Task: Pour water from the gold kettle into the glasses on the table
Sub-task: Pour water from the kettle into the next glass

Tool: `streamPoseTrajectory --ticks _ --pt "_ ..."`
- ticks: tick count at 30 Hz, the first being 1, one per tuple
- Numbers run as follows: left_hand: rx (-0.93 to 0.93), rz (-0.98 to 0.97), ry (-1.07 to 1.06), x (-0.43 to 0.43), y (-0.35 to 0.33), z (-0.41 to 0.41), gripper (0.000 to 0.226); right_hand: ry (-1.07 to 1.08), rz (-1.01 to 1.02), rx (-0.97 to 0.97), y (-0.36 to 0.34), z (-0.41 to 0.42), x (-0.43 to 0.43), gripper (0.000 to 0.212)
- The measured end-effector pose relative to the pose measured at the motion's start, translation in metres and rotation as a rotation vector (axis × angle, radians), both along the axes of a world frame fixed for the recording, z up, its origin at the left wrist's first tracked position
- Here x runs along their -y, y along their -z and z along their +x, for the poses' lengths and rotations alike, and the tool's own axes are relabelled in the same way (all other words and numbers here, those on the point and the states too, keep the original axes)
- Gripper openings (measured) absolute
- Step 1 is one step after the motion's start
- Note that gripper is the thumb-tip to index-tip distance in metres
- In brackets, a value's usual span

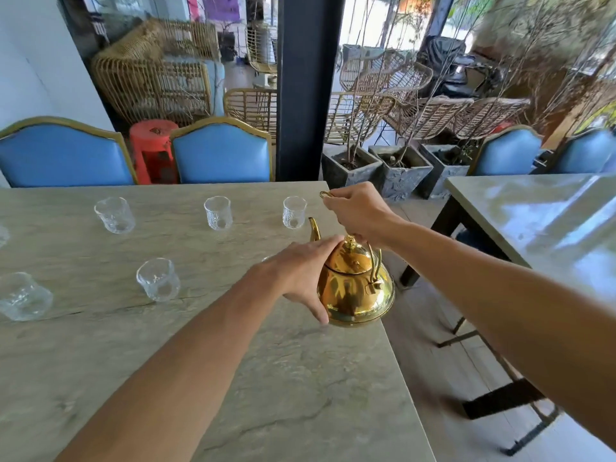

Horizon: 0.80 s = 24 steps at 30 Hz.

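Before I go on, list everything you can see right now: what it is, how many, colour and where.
gold kettle: 1, shiny gold, near the table's right edge, spout pointing away
glasses: 5 fully seen, clear, empty-looking; three in a far row, two nearer left; a sixth is cut off at the left edge
table: 1, grey-green stone look, under everything
second table: 1, similar top, right
blue chairs: 4, gold-trimmed, far side
red stool: 1, between the left chairs
wicker chairs: several, tan, background
planters: 3, grey, on the floor
left hand: on the kettle's lid and side
right hand: gripping the handle
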<state>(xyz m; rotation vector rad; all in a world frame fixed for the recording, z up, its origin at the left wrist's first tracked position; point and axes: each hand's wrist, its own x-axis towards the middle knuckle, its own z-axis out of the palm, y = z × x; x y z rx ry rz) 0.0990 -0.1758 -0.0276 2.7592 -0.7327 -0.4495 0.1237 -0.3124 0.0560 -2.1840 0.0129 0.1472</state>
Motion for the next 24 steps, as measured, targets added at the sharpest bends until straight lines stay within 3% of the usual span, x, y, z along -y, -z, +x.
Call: streamPoseTrajectory --ticks 17,24 --pt "-0.055 -0.096 -0.279 0.069 0.05 0.126 0.163 -0.261 -0.046 -0.139 0.039 0.167 0.047 0.022" --pt "-0.113 -0.164 -0.328 0.059 0.066 0.169 0.163 -0.381 -0.216 -0.072 0.052 0.219 0.029 0.016"
